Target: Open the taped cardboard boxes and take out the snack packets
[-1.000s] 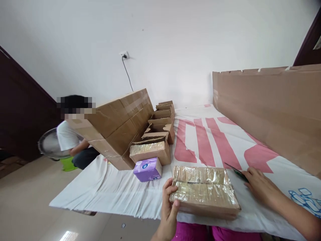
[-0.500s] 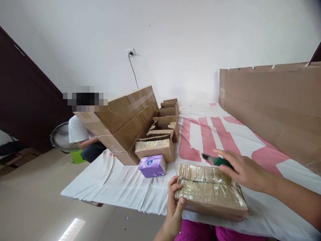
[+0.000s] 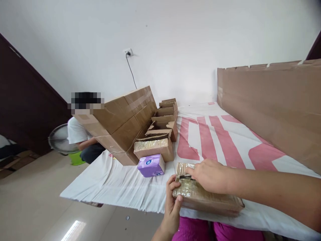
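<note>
A taped cardboard box (image 3: pixel 208 201) lies in front of me at the near edge of the cloth-covered surface. My left hand (image 3: pixel 173 197) grips its left end, thumb on the near side and fingers on the top. My right hand (image 3: pixel 209 175) is closed over the top, holding a utility knife (image 3: pixel 185 176). The dark blade lies at the seam in the shiny tape near the box's left end. My fingers hide the knife's green handle now. Just beyond my left hand sits a purple tissue pack (image 3: pixel 151 165).
Opened cardboard boxes (image 3: pixel 162 125) stand in a row beyond the tissue pack, beside a stack of closed boxes (image 3: pixel 125 117). A large cardboard panel (image 3: pixel 271 107) stands at the right. Another person (image 3: pixel 77 132) crouches at the left, near a fan (image 3: pixel 59 139).
My right hand has come down and left, bringing the knife from above the box to the tape seam. My left hand keeps its hold on the box's end.
</note>
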Demonstrator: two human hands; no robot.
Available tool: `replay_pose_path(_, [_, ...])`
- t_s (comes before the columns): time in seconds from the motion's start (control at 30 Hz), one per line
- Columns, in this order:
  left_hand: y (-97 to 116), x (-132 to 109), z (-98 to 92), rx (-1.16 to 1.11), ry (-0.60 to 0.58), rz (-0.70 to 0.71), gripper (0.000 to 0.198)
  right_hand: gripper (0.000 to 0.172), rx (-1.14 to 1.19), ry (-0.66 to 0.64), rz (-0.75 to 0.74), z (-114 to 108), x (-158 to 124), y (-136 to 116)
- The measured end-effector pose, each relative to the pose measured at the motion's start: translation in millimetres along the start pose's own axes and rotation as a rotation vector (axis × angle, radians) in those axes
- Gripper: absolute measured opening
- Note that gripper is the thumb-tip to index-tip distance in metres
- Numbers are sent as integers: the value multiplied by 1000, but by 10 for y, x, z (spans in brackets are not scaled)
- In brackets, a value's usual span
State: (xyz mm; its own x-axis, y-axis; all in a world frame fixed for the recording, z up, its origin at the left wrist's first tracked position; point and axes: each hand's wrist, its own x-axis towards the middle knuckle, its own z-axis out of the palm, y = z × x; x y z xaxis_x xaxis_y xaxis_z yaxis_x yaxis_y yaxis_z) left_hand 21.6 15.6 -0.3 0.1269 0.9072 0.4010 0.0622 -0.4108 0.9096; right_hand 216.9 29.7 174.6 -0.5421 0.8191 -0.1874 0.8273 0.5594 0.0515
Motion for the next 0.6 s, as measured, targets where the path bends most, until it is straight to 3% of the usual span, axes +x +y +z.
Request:
replay_pose_path(0.17, [-60,-10,-45,36,-13,7,30,39,-95,-192,29,-184,-87,-52])
replay_pose_path(0.37, [-70,-4,-43,49,-19,-4,30,35,-144,-392,140,-205,-438,186])
replay_pose_path(0.6, [-94,-10,18,2,37,-7,29,24,-113,-123,195,-87,-748,372])
